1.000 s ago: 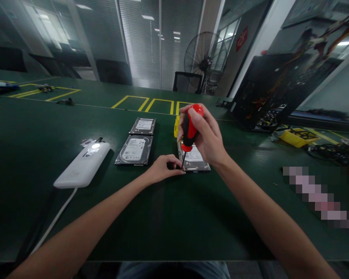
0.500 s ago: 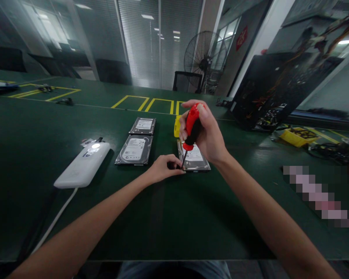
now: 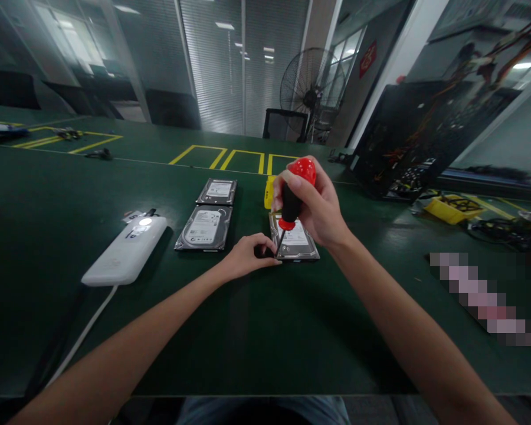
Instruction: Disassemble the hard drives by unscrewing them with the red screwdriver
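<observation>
Yellow-lined green table [image 3: 230, 342], silver drive [image 3: 307, 254] lying flat on it, white label [image 3: 296, 235] printed too small to read, red-and-black screwdriver [image 3: 291, 202] slanting to the drive's near-left corner, right hand [image 3: 322, 206] wrapped round it, left hand [image 3: 242, 257] bent at that corner, pinch unclear.

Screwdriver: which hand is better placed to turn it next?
Probably the right hand: it grips the screwdriver by the handle, while the left hand is at a corner of one hard drive.
</observation>
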The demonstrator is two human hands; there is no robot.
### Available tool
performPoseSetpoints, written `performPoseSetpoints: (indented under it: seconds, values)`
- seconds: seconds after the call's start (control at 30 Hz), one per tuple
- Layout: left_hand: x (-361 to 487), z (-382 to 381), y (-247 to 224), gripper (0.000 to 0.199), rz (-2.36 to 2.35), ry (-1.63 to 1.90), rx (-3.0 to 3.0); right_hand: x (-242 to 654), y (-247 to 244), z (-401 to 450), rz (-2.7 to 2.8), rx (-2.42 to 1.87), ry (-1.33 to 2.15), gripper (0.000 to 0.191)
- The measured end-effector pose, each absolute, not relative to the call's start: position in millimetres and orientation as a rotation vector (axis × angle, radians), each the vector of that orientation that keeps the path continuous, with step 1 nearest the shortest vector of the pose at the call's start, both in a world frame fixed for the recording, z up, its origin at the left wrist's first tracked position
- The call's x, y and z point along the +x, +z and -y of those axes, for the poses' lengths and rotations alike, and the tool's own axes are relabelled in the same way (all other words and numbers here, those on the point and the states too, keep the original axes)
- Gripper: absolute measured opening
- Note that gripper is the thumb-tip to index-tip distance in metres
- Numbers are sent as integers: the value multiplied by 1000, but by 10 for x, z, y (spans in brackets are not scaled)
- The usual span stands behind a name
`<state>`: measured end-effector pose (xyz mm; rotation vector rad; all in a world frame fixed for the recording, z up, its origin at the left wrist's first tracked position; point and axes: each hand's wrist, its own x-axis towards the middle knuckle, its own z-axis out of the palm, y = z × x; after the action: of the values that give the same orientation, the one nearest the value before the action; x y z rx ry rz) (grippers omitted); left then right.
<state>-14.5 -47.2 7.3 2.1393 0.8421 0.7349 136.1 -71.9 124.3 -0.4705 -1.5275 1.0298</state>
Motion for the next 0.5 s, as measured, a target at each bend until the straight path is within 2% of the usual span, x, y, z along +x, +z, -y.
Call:
performPoseSetpoints:
  seconds: [0.27,0.5]
  values:
    - [-143,470,84,25,-848,723,2143,1333,1246,720,1551,-407,1033,26]
    - [-135,469,82,25,-839,719,2139,1345,1269,726,1568,-456,1059,36]
